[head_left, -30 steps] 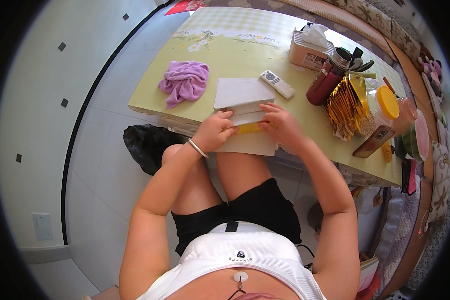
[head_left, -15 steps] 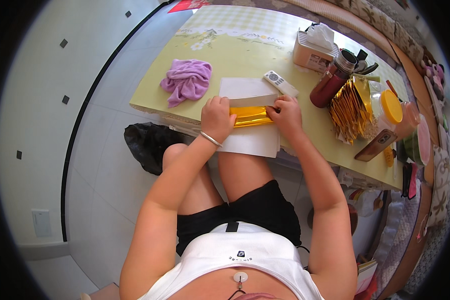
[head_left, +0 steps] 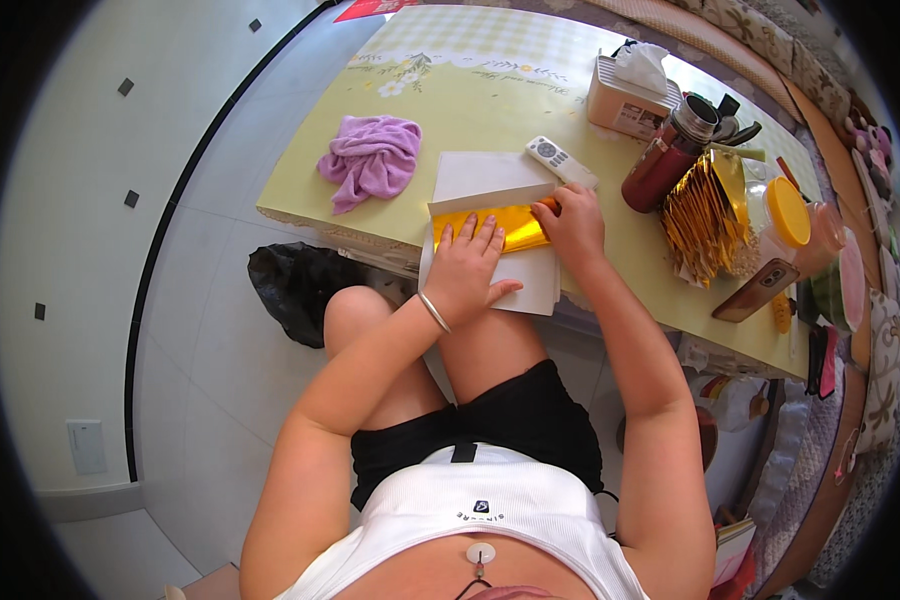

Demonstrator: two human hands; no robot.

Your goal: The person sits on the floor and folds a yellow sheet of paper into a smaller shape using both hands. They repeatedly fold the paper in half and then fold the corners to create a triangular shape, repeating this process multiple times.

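Note:
A folded strip of shiny gold foil paper (head_left: 522, 228) lies on white paper (head_left: 470, 176) at the table's near edge. A pale raised flap runs along the strip's far side. My left hand (head_left: 465, 268) rests flat on the strip's left part, fingers spread and thumb out to the right. At the right end, my right hand (head_left: 576, 226) pinches the foil between thumb and fingers. Just beyond the right hand lies a white remote control (head_left: 558, 160).
A purple cloth (head_left: 373, 160) lies to the left. On the right stand a maroon thermos (head_left: 660, 168), a tissue box (head_left: 625, 100), a stack of folded gold foil pieces (head_left: 705, 220), a yellow-lidded jar (head_left: 787, 212) and a phone (head_left: 755, 290). A black bag (head_left: 295, 295) sits below the table's left side.
My left hand has let go of the strip's left end, opened flat and come down onto the foil. My right hand keeps its pinch at the right end.

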